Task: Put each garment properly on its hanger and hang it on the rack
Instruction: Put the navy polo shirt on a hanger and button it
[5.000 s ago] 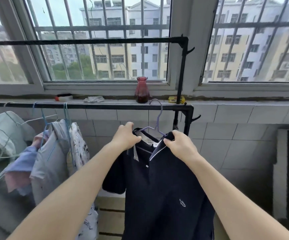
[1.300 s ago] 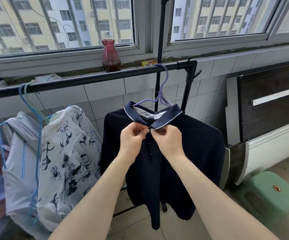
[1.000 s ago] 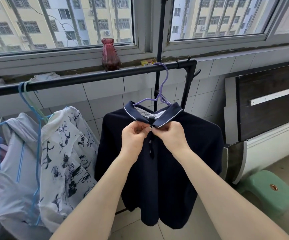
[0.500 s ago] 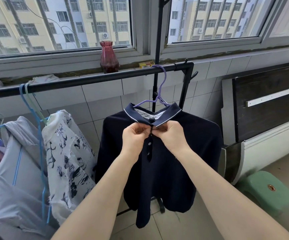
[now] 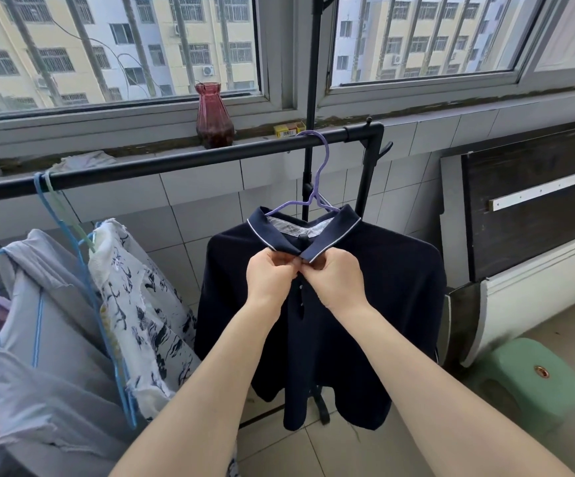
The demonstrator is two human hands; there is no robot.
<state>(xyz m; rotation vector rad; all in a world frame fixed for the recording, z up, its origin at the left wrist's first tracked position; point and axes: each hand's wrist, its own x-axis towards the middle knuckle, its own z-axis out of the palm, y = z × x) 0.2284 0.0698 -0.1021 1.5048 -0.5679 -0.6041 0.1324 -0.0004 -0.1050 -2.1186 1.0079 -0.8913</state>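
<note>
Both hands, left hand and right hand, are pinching the navy polo placket, apparently buttoning; next, releasing it on the purple hanger.

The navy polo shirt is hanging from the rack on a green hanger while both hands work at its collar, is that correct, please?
Not quite: the head view shows the navy polo shirt on a purple hanger, not green. It does hang from the rack, with the left hand and right hand at its collar.

The polo shirt was matt navy knit cloth, hung on a thin purple coated-wire hanger. The rack bar looked like matt black metal, the vase glossy red glass, and the wall tiles smooth and glazed.
</note>
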